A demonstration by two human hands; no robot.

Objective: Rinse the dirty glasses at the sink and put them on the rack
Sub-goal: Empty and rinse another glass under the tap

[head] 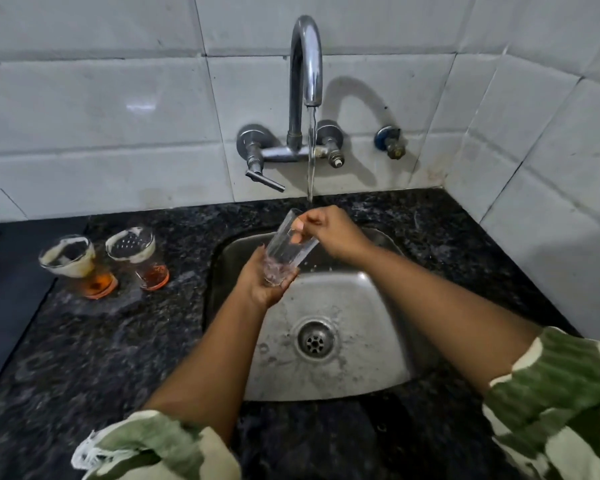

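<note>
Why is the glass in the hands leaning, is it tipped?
Tipped. The glass slants with its rim up toward the stream from the tap; the left hand holds its base, the right hand its rim.

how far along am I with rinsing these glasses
Nothing looks finished yet; no rack is in view. In hand: a clear glass tilted under the running tap over the sink, left hand holding its base, right hand at its rim. Left to do: two dirty glasses with orange dregs wait on the counter.
</note>
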